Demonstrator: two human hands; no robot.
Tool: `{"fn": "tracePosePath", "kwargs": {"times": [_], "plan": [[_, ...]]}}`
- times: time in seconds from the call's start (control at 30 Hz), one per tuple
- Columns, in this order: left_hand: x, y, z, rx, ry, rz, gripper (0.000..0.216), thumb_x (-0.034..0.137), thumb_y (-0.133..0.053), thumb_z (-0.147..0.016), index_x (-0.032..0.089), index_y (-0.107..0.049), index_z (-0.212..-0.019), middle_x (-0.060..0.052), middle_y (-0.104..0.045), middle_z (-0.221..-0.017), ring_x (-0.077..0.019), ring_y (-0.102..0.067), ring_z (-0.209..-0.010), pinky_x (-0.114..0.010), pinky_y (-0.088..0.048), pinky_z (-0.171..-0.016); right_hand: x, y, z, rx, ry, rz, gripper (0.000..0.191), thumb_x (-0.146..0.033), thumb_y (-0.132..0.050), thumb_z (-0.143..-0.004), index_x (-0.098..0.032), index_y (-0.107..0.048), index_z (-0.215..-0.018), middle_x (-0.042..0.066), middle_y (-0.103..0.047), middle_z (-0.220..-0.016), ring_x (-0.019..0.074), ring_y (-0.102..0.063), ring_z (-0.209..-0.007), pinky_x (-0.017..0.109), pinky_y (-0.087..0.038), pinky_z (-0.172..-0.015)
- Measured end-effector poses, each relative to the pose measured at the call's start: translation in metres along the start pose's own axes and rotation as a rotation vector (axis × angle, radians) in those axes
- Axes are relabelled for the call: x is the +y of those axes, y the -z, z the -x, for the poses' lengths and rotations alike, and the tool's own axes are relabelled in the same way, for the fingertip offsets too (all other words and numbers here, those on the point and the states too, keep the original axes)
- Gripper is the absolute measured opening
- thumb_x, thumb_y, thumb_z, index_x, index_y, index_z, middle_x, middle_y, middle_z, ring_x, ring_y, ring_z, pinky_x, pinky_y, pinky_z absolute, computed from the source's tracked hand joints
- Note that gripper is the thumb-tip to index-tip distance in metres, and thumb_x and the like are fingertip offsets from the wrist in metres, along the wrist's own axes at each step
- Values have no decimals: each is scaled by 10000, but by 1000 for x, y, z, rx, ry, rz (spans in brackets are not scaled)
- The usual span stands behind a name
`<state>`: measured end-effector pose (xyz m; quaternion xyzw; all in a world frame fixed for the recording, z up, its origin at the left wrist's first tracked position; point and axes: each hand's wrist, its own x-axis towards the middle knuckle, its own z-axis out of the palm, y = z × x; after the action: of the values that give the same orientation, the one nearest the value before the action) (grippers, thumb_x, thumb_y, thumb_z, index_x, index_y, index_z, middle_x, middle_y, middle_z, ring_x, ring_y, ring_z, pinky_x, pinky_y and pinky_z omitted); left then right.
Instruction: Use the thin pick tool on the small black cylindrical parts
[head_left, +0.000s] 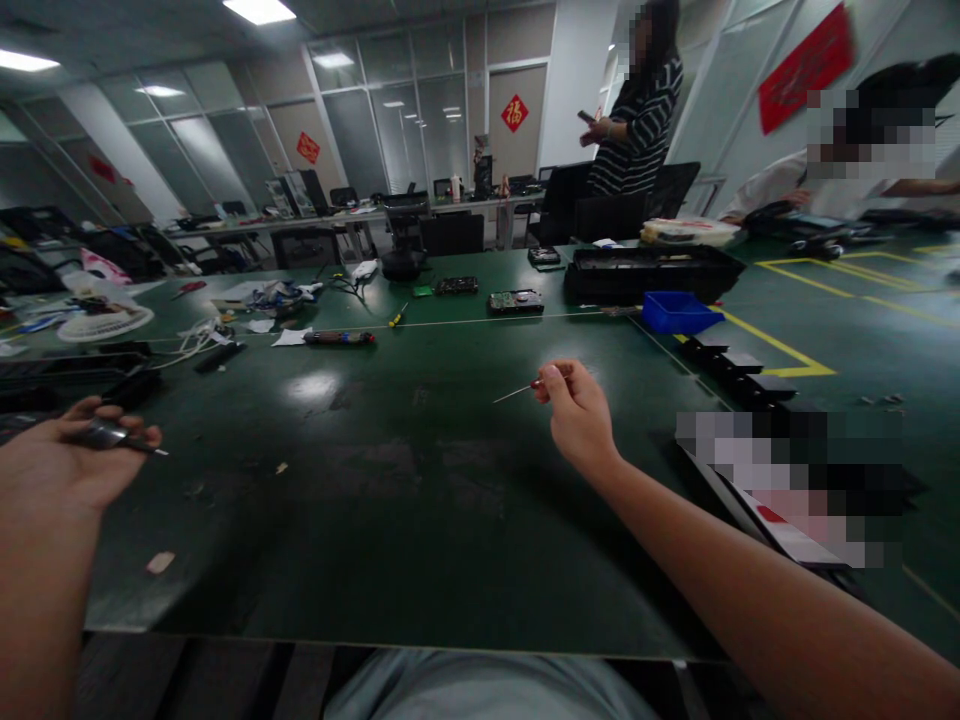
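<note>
My right hand (579, 405) is raised over the middle of the green table (420, 540), its fingers closed round a small screwdriver (514, 394). The screwdriver's thin metal shaft points left; a bit of red shows at its handle. At the left edge, my left hand (67, 460) is turned palm up with its fingers curled round a dark and silver cylindrical piece (106, 434). A thin pale tip sticks out of that piece to the right; its exact kind is unclear. Beyond my hands lie a hard drive (516, 301) and a dark electric screwdriver-like stick (339, 338).
A blue bin (681, 313) and a long black tray (652, 272) stand at the back right. Several black brackets (739, 365) line the right side. A yellow-handled screwdriver (397, 316), cables (199, 340) and a white fan grille (105, 322) lie farther back. Two people are beyond the table.
</note>
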<state>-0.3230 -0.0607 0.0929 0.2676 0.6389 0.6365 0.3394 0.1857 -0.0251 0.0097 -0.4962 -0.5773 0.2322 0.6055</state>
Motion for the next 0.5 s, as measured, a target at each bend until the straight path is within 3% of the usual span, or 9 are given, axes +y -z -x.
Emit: {"fn": "tracePosePath", "kwargs": {"times": [0.03, 0.1, 0.27, 0.5], "plan": [[0, -10, 5, 93, -31, 84, 212, 26, -301, -813, 184, -442, -806, 37, -511, -563, -143, -440, -561, -284, -460, -629, 0, 0, 0, 0, 0, -1, 234, -424, -487, -968, -220, -591, -921, 24, -655, -778, 179, -622, -719, 358, -490, -708], [3, -35, 18, 80, -9, 184, 244, -14, -353, -755, 178, -490, -818, 27, -540, -606, -141, -478, -595, -297, -471, -657, -1, 0, 0, -2, -1, 1, 235, -425, -486, -968, -220, -588, -919, 26, -657, -784, 181, -624, -721, 359, -489, -708], [1, -93, 44, -243, 16, 314, 299, -7, -472, -633, 162, -536, -871, 13, -541, -683, -144, -511, -639, -328, -488, -706, -5, 1, 1, -3, -4, 1, 229, -420, -484, -966, -220, -586, -920, 29, -661, -785, 182, -628, -716, 351, -489, -696], [-15, -169, 74, -471, 73, 356, 281, 11, -468, -690, 140, -577, -916, -9, -518, -716, -144, -489, -624, -316, -460, -660, -5, 2, 1, -12, 0, 32, 235, -417, -475, -971, -214, -587, -934, 32, -661, -785, 184, -627, -725, 349, -484, -702]]}}
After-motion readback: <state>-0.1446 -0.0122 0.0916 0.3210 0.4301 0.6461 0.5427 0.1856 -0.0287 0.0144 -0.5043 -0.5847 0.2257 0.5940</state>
